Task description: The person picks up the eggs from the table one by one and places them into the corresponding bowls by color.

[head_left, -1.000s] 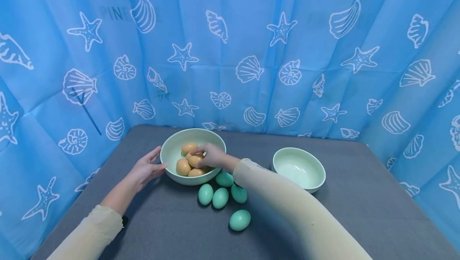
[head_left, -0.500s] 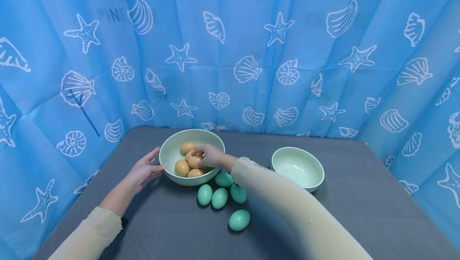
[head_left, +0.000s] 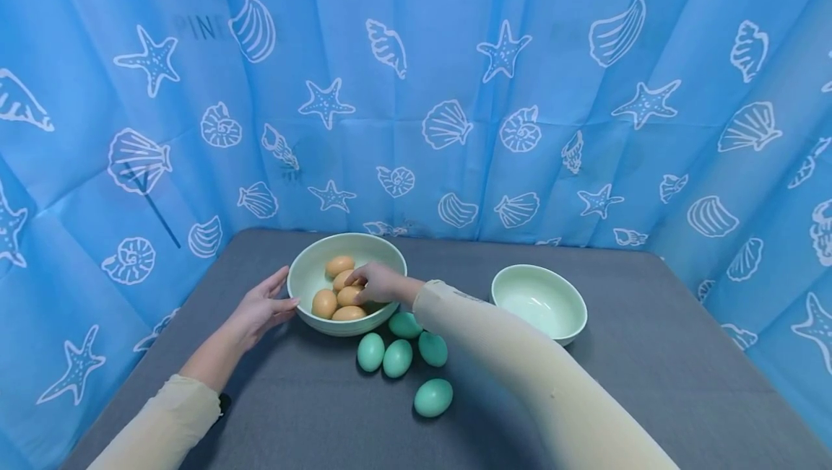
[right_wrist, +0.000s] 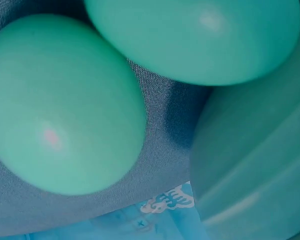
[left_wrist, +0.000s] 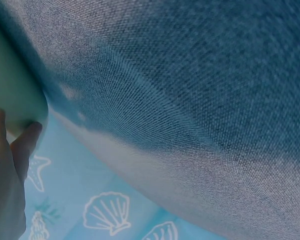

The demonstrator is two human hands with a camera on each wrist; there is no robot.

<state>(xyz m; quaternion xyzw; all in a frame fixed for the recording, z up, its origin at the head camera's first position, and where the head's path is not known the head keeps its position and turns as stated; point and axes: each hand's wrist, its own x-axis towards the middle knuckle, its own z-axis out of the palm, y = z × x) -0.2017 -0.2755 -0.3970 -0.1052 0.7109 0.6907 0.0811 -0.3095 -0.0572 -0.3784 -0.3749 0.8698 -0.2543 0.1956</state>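
Orange-brown oval eggs (head_left: 324, 304) have shifted slightly leftward and nearer the person since half a second ago. They lie inside the larger pale-green round bowl with a ridged outer wall (head_left: 305, 284), five of them visible. The right hand (head_left: 382, 284) reaches over the near right rim, fingers bent at two eggs and thumb against the end of one; whether it grasps or has released them I cannot tell. Unclenched, the left hand (head_left: 263, 305) rests straight fingers and thumb against that bowl's left side. A second, smaller pale-green glossy bowl (head_left: 539, 300) stands well apart on the right. Five turquoise-green oval eggs (head_left: 397, 359) lie outside: four clustered by the larger bowl, one nearer the person. All stand on a grey woven cloth surface (head_left: 312, 412). Behind hangs a blue fabric curtain (head_left: 416, 44) printed with white shells and starfish; cream sleeves (head_left: 513, 354) cover both arms.
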